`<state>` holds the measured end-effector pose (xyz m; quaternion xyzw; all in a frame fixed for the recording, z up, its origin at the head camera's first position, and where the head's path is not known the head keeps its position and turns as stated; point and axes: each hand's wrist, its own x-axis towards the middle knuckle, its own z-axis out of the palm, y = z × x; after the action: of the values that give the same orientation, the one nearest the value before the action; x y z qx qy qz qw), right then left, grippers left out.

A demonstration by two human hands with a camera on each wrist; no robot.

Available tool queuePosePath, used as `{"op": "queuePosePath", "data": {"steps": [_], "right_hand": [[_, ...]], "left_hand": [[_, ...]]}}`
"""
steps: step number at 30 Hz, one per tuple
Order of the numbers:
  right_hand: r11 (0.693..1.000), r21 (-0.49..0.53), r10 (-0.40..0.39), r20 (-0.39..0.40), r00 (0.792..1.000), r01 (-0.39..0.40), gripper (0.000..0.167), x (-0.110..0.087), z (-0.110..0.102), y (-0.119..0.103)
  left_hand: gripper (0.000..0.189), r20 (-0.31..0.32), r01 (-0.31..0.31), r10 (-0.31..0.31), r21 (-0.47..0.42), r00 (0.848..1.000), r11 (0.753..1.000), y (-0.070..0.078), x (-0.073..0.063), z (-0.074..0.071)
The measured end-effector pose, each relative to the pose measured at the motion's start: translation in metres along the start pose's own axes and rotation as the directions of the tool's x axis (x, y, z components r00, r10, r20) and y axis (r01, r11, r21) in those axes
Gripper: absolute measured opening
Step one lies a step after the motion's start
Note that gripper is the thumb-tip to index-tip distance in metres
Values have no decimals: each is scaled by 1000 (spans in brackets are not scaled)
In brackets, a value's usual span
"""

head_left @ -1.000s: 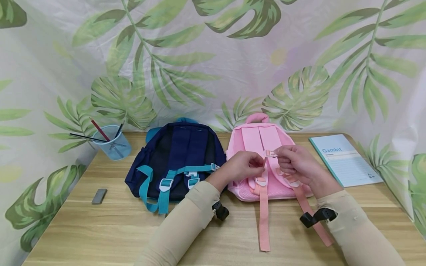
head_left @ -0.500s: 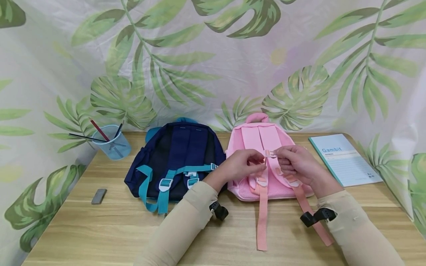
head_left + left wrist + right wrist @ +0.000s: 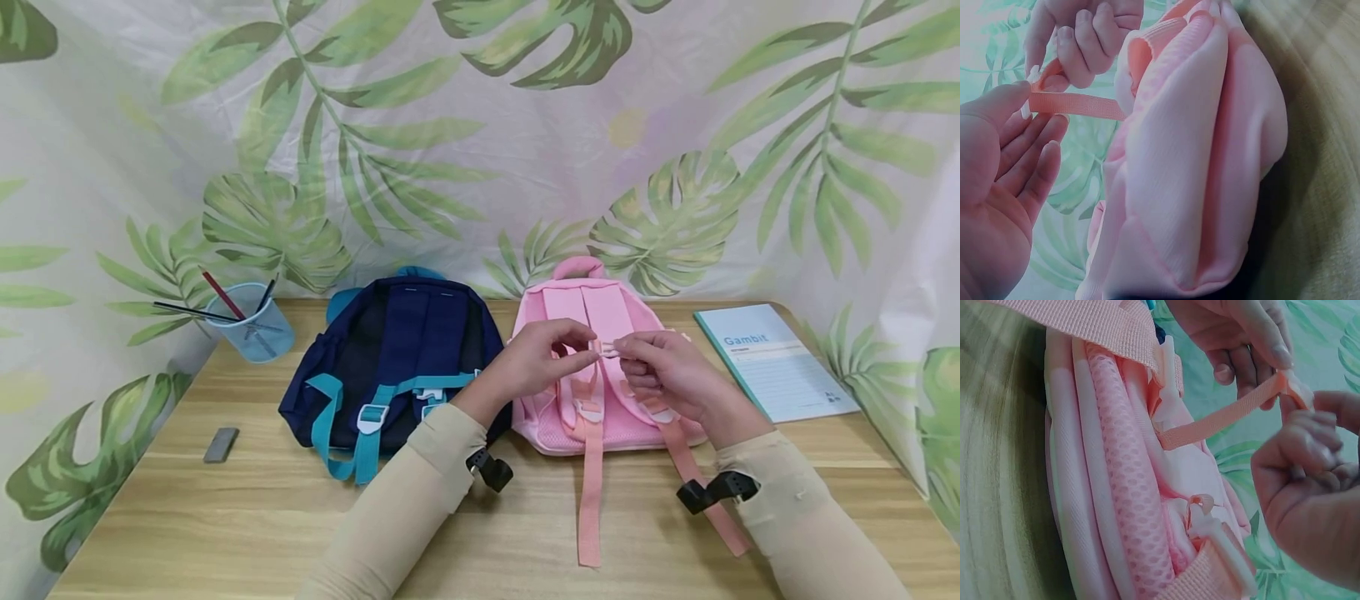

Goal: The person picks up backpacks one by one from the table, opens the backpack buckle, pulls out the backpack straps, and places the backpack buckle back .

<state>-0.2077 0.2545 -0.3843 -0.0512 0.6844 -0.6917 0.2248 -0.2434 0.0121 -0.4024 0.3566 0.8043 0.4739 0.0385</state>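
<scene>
A pink backpack lies with its shoulder straps facing up. From it a thin peach strap is drawn out taut to a small white plastic buckle, raised above the bag between both hands. My right hand pinches the buckle between thumb and forefinger, its other fingers curled in. At the opposite side, the thumb and fingertips of my left hand hold the buckle where the strap passes through, as the left wrist view shows. In the right wrist view, the strap runs from the shoulder strap's fitting.
A navy backpack with teal straps lies left of the pink one, partly behind the left forearm. Further left are a blue mesh cup with pencils and a grey eraser. A notebook lies at right. Loose peach webbing hangs toward the front.
My left hand has risen slightly, with its thumb now straighter and pointed at the buckle. The buckle has turned a little. My right hand keeps nearly the same place.
</scene>
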Motion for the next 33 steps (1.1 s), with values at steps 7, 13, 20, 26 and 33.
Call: {"op": "queuePosePath", "data": {"steps": [7, 13, 20, 26, 33], "right_hand": [[999, 40, -1, 4, 1000, 1, 27, -2, -10, 6], [998, 57, 5, 10, 1000, -6, 32, 1, -6, 7], [997, 76, 3, 9, 1000, -3, 33, 8, -1, 10], [995, 101, -3, 18, 1000, 2, 34, 10, 1, 12], [994, 106, 15, 5, 1000, -15, 31, 9, 4, 10]], "left_hand": [[26, -6, 28, -28, -39, 1000, 999, 0, 0, -1], [26, -13, 33, -34, -62, 999, 998, -2, 0, -1], [27, -18, 39, -41, -84, 999, 996, -6, 0, -1], [25, -13, 34, -35, -96, 999, 995, -5, 0, 0], [21, -8, 28, -29, -95, 1000, 995, -6, 0, 0]]}}
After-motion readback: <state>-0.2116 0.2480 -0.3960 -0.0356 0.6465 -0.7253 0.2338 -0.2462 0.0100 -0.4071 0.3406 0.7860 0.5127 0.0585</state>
